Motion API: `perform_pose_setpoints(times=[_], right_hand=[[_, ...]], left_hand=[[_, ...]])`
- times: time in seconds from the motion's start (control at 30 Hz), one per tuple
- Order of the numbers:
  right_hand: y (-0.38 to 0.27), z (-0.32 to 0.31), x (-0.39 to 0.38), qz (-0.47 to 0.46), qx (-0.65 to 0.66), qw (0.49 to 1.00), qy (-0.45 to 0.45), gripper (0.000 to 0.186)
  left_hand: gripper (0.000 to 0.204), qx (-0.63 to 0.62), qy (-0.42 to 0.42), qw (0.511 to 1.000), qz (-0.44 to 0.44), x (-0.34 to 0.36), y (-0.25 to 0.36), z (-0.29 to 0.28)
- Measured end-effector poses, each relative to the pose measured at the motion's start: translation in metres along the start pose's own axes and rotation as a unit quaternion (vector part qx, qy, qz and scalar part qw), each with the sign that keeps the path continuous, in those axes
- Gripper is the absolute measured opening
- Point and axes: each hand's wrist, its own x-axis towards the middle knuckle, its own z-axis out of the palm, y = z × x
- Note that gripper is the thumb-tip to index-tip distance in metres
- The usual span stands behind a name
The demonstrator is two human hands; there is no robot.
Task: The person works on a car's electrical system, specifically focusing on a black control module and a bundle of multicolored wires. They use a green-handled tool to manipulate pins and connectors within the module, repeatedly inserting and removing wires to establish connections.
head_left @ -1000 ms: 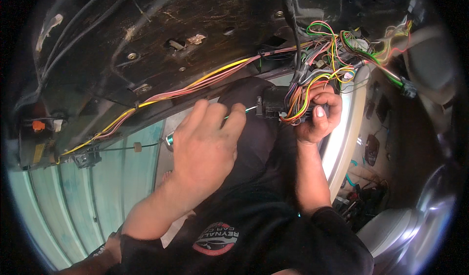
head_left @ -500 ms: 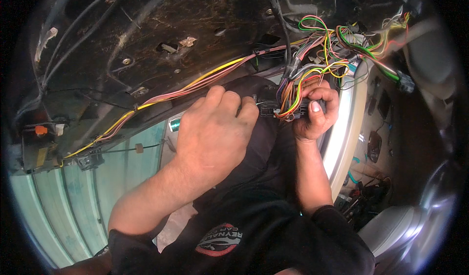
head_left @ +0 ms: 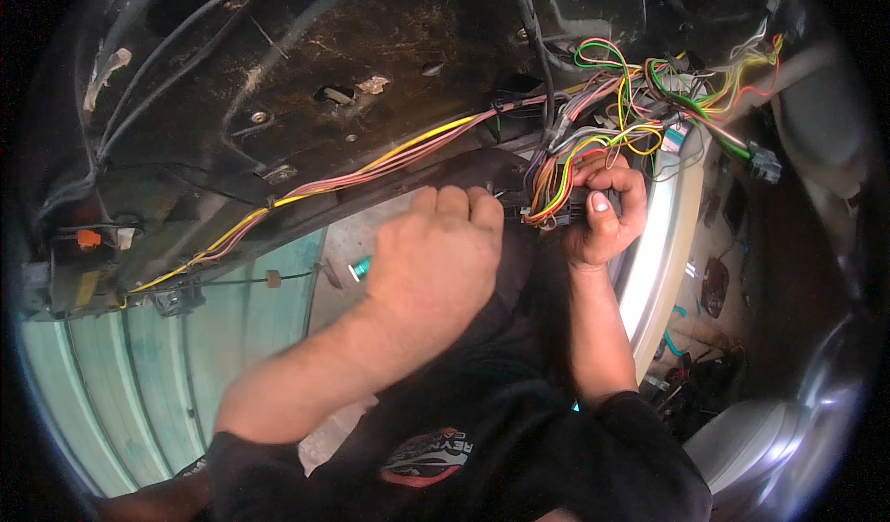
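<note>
My right hand (head_left: 604,216) is closed around a black multi-pin wiring connector (head_left: 573,210), thumb along its near side. A thick bundle of coloured wires (head_left: 553,177) runs into the connector. Just left of it my left hand (head_left: 438,258) is closed, back of the hand up, fingers curled. A teal handle end (head_left: 360,269) sticks out beside this hand and a thin metal tip (head_left: 498,192) shows past its fingertips, so it seems to grip a screwdriver. Most of that tool is hidden by the hand, and whether the tip touches the connector I cannot tell.
Above the hands spans a dark, dirty panel (head_left: 306,58). A yellow and pink wire harness (head_left: 371,170) follows its lower edge. At upper right hang loose wires (head_left: 640,77) and a second black plug (head_left: 765,163). A pale curved sill (head_left: 656,262) lies to the right.
My left hand has shifted right and slightly down, the teal handle end moving with it. My right hand stays on the connector. The whole view has shifted a little.
</note>
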Motion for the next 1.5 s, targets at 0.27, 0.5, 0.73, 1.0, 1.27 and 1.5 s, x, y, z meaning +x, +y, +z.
perform_pose_setpoints(times=[0.27,0.5,0.73,1.0,1.27,1.5], right_hand=[[0.004,-0.009,0.003,-0.012,-0.012,1.000,-0.018,0.032],[0.004,-0.011,0.006,-0.008,-0.017,0.999,-0.035,0.035],[0.003,-0.013,-0.009,0.002,-0.007,1.000,-0.030,0.038],[0.013,-0.008,-0.018,-0.116,0.002,0.993,-0.013,0.043],[0.001,-0.009,-0.019,-0.198,-0.080,0.977,-0.004,0.041],[0.001,-0.007,-0.027,-0.229,-0.119,0.964,0.069,0.044]], left_hand=[[0.036,0.057,0.044,0.996,0.059,-0.010,0.003,0.013],[0.042,0.039,0.009,0.986,0.164,0.008,-0.029,-0.004],[0.044,-0.056,0.086,0.995,0.001,-0.013,0.000,0.028],[0.038,-0.057,0.110,0.992,0.027,-0.021,-0.021,-0.006],[0.052,-0.013,0.066,0.985,0.157,-0.009,0.013,-0.042],[0.055,0.145,-0.047,0.971,0.186,0.002,0.044,-0.074]])
